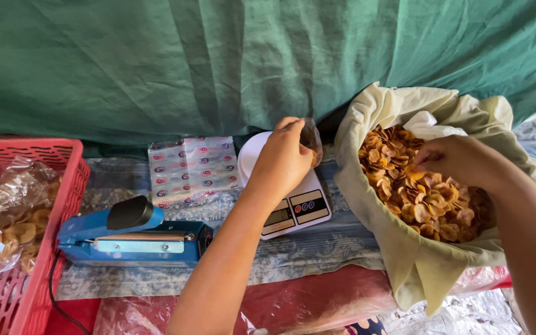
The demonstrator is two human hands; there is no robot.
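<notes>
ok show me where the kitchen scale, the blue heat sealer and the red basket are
kitchen scale [296, 209], head view, its front display panel.
blue heat sealer [133, 239], head view, middle of its body.
red basket [63, 205], head view, its right wall.

I am at a small snack-packing stall, makeshift and home-run by the look of it. A green tarpaulin [218, 62] hangs behind my worktop [317, 251], which is covered in patterned cloth. On it sit a blue heat sealer [133, 239], a white digital kitchen scale [290, 208], a stack of empty printed bags [192, 169], a cloth-lined tub of fried chips [426, 189] and a red plastic basket [38, 205] of filled bags.
</notes>
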